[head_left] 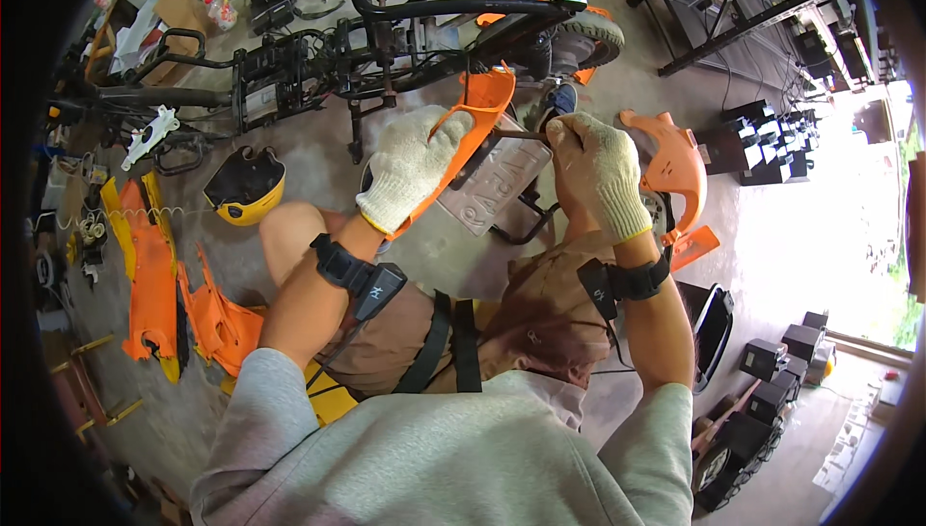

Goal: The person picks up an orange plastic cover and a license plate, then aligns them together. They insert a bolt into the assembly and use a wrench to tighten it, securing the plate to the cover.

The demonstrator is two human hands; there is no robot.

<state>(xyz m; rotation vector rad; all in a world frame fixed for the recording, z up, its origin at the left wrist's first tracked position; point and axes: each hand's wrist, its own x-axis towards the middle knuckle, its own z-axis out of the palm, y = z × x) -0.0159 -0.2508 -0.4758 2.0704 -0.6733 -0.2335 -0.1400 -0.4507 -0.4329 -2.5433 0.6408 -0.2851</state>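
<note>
My left hand (415, 160), in a cream knitted glove, is closed around a curved orange plastic panel (490, 94) that stands tilted in front of me. My right hand (600, 164), gloved alike, has its fingers pinched together at the end of a thin dark bar (521, 134) reaching toward the panel. What exactly lies inside that pinch is hidden. Between the hands and just below the bar is a pale number plate (497, 184), tilted. A black bent tube (531, 227) shows beneath the plate.
Ahead lies a stripped black scooter frame (289, 73) with a wheel (588, 41). Orange body panels (149, 266) and a yellow helmet (246, 188) rest on the floor to the left. An orange shroud (675, 169) sits right. Black boxes (757, 145) and a metal rack (752, 29) stand beyond.
</note>
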